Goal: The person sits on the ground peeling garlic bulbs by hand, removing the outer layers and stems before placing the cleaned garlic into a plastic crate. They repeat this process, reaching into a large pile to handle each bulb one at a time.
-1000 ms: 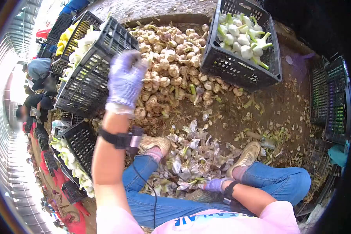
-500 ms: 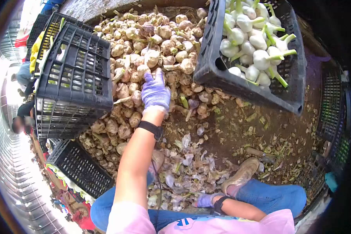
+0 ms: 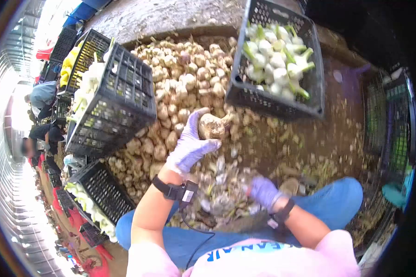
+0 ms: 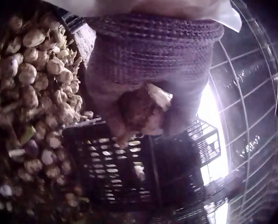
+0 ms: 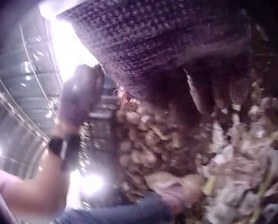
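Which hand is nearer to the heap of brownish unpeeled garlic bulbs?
Left. The purple-gloved left hand, gripping one brownish bulb, appears just in front of the heap; the purple-gloved right hand is farther back, near pale papery skins.

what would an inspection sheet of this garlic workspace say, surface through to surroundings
Surface: brown ground, littered
Job's things: garlic bulb, held; heap of dirty bulbs; black crate of white bulbs
Clutter: pale peelings on the ground
Hands: left hand grips the garlic bulb; right hand blurred, grip unclear
Cables: black cable leading from the left wrist
Surroundings: more crates; people further off
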Demonstrator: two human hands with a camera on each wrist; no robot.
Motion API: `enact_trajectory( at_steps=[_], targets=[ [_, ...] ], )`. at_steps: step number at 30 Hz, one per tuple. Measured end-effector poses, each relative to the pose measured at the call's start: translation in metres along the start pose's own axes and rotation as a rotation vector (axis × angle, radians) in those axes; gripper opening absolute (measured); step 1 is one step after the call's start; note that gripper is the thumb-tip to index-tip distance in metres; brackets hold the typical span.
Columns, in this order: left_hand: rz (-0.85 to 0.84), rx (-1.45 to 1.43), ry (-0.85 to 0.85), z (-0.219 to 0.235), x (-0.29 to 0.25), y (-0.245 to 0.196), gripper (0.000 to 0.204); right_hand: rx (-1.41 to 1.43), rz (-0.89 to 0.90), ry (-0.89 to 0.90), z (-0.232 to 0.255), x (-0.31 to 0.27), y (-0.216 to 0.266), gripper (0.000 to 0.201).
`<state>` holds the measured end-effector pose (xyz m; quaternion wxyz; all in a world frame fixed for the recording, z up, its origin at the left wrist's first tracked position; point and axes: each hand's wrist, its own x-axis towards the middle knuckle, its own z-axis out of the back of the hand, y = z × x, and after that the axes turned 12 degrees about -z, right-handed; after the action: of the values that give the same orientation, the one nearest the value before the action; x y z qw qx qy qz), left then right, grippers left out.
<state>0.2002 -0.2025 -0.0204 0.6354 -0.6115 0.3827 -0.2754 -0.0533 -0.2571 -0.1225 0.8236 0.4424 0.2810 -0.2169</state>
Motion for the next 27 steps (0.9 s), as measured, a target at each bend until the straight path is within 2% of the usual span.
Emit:
enact_trajectory(
  at_steps=[2, 4, 6, 7, 9, 10, 12, 14, 16, 18, 20, 21, 26, 27],
  targets=[
    [-0.04, -0.123, 0.045, -0.01, -0.042, -0.014, 0.089, 0.611, 0.063, -0.344, -0.005, -0.006, 0.021, 0.03],
    [-0.105, -0.326, 0.045, -0.025, -0.084, -0.019, 0.093, 1.353, 0.099, -0.279, 0.025, -0.045, 0.073, 0.034],
    [-0.112, -0.359, 0.014, -0.045, -0.125, -0.034, 0.095, 1.49, 0.297, -0.235, 0.035, -0.077, 0.087, 0.036],
    [-0.188, -0.274, 0.044, -0.05, -0.14, -0.035, 0.093, 1.599, 0.339, -0.195, 0.029, -0.086, 0.09, 0.035],
    [-0.299, -0.121, 0.091, -0.055, -0.169, -0.036, 0.09, 1.555, 0.322, -0.201, 0.024, -0.11, 0.102, 0.034],
    [-0.473, 0.02, 0.122, -0.055, -0.18, -0.027, 0.086, 1.526, 0.287, -0.196, 0.019, -0.119, 0.108, 0.032],
    [-0.706, 0.189, 0.188, -0.048, -0.196, -0.015, 0.085, 1.536, 0.242, -0.194, 0.004, -0.126, 0.112, 0.03],
    [-0.734, 0.226, 0.18, -0.05, -0.214, -0.024, 0.082, 1.483, 0.337, -0.32, -0.008, -0.131, 0.117, 0.024],
    [-0.753, 0.335, 0.173, -0.048, -0.227, -0.028, 0.079, 1.438, 0.328, -0.288, -0.01, -0.145, 0.121, 0.024],
    [-0.741, 0.352, 0.164, -0.042, -0.241, -0.021, 0.08, 1.421, 0.3, -0.233, -0.014, -0.152, 0.124, 0.022],
    [-0.679, 0.244, 0.156, -0.042, -0.249, -0.013, 0.085, 1.393, 0.257, -0.202, -0.011, -0.164, 0.129, 0.022],
    [-0.621, 0.088, 0.147, -0.044, -0.254, -0.01, 0.088, 1.361, 0.233, -0.194, -0.012, -0.167, 0.13, 0.024],
    [-0.485, -0.054, 0.121, -0.042, -0.257, 0.002, 0.09, 1.393, 0.156, -0.139, -0.021, -0.161, 0.124, 0.026],
    [-0.331, -0.288, 0.088, -0.045, -0.259, 0.002, 0.089, 1.39, 0.158, -0.111, -0.023, -0.157, 0.119, 0.026]
  ],
)
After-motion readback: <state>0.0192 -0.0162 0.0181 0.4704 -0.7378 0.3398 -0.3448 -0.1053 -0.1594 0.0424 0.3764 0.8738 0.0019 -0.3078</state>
